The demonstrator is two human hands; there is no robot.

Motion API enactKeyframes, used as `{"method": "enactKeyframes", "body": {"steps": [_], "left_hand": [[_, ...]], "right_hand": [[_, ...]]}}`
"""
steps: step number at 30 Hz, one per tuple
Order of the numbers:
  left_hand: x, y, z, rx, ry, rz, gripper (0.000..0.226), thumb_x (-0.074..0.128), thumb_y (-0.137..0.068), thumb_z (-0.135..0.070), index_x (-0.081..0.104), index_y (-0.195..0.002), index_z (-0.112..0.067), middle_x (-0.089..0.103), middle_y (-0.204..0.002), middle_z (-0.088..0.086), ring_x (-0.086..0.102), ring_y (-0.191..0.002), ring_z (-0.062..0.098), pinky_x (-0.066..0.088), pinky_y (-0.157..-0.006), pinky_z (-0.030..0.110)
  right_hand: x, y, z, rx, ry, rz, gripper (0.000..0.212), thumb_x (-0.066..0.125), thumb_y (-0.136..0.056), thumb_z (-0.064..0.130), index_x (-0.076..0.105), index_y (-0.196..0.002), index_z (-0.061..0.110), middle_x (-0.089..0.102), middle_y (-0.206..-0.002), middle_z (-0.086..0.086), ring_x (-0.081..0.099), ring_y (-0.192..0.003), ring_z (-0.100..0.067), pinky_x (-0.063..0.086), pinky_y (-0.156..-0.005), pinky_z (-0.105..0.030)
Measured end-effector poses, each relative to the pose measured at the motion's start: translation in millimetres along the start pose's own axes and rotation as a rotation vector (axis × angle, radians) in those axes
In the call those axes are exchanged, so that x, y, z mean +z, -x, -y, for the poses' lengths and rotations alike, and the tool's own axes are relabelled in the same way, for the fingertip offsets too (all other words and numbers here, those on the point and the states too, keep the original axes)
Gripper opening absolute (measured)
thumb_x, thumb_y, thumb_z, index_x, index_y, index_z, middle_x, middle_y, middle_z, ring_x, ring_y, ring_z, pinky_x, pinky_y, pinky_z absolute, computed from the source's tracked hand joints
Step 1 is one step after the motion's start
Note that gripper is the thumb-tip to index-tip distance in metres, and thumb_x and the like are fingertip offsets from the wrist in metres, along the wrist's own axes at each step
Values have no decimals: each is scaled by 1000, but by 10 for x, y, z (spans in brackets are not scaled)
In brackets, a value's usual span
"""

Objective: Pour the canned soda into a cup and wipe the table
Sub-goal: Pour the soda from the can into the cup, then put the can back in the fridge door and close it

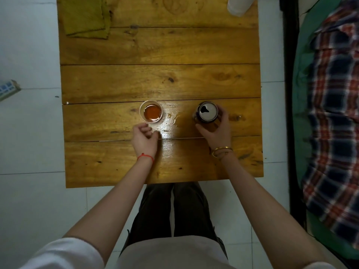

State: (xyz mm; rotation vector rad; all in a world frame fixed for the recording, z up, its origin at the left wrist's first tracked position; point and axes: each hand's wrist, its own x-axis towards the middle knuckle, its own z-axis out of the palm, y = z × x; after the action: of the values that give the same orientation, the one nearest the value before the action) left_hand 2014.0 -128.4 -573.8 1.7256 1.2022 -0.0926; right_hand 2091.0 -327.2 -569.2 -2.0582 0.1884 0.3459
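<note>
While gripped upright by right hand (215, 131): soda can (207, 112), cup (151, 113) of amber soda at its left.
Spill (175, 118) between them; cloth (85, 17) at far left corner, nearer loosely curled, empty left hand (143, 135).

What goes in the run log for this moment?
cup: soda in | right hand: grips can | left hand: empty | spill: unwiped | cloth: untouched

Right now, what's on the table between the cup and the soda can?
In the head view, a small puddle of spilled liquid glistens on the wooden table between the cup and the can. Nothing else lies there.
</note>
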Motion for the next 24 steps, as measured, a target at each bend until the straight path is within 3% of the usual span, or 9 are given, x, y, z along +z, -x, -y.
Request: {"method": "enactKeyframes", "body": {"steps": [3, 6, 10, 16, 20, 24], "left_hand": [[163, 85, 47, -171, 33, 191, 12, 66, -88, -15, 66, -100, -17, 68, -84, -3, 68, -84, 21, 56, -90, 45], [361, 194, -23, -243, 157, 354, 15, 54, -97, -14, 68, -102, -13, 70, -91, 6, 67, -86, 24, 57, -88, 43], [640, 231, -148, -233, 192, 381, 23, 51, -99, -17, 67, -113, -6, 70, -104, 9, 66, -87, 19, 56, -88, 37], [884, 234, -328, -284, 287, 388, 16, 52, -99, -18, 64, -100, -7, 67, -99, 11, 65, -77, 14, 57, -84, 35], [826, 294, -473, -360, 379, 439, 17, 53, -98, -18, 66, -99, -7, 70, -106, 11, 69, -90, 18, 57, -81, 28], [700, 477, -694, -424, 519, 446, 16, 54, -98, -17, 63, -89, -6, 67, -85, 9, 68, -63, 10, 58, -71, 24]], "right_hand": [[-42, -29, 10, -20, 39, 16, 80, 83, -69, 25, 41, -136, 13, 51, -132, -2, 49, -120, -12, 46, -103, -35], [-60, -81, 18, -54, 63, 17, 69, 82, -70, 22, 46, -129, 14, 56, -122, 2, 54, -113, -11, 49, -98, -32], [-71, -88, 32, -94, 55, 14, 63, 82, -70, 17, 50, -124, 12, 55, -115, 7, 54, -107, -8, 47, -91, -17], [-87, -23, 93, -83, 7, 6, 61, 82, -70, 19, 51, -122, 12, 58, -114, 5, 55, -106, -8, 44, -88, -9], [-224, 92, 266, -95, -13, 3, 61, 82, -71, 22, 51, -123, 14, 59, -118, 4, 56, -108, -7, 47, -90, -14], [-396, 262, 517, -120, -16, 19, 61, 81, -72, 21, 52, -125, 14, 58, -118, 8, 53, -106, 3, 46, -89, -12]]}}
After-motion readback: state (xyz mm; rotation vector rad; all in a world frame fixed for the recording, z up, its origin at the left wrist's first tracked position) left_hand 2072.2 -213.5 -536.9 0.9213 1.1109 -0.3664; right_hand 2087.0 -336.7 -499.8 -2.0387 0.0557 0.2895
